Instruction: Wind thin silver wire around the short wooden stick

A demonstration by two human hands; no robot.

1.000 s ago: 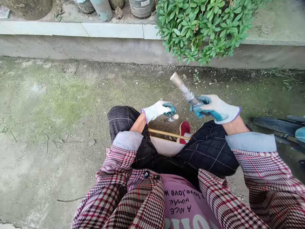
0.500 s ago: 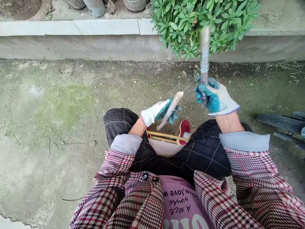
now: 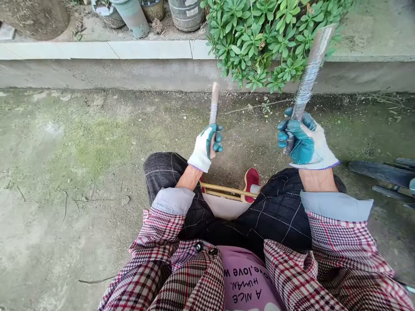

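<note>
My left hand (image 3: 207, 146), in a white glove with a teal palm, is closed round a short wooden stick (image 3: 214, 96) that points up and away. Thin pale wire (image 3: 213, 113) is wound about that stick. In a matching glove, my right hand (image 3: 306, 140) grips the lower end of a longer, thicker grey-brown rod (image 3: 319, 47), tilted up to the right. Many turns of silvery wire (image 3: 308, 84) wrap its middle. A thin strand (image 3: 259, 106) stretches between the two. The exact material of the thick rod I cannot make out.
Beyond the concrete ground (image 3: 81, 142) runs a low ledge with white tiles (image 3: 149, 50). Several pots, one a grey bucket (image 3: 186, 15), and a leafy green shrub (image 3: 256, 39) stand along it. Black wheel-like parts (image 3: 382, 172) lie at the right. My knees are spread below.
The left hand has moved left and its stick has swung more upright. My right hand has shifted slightly right, with the thick rod now tilting rightward. The strand between them is longer.
</note>
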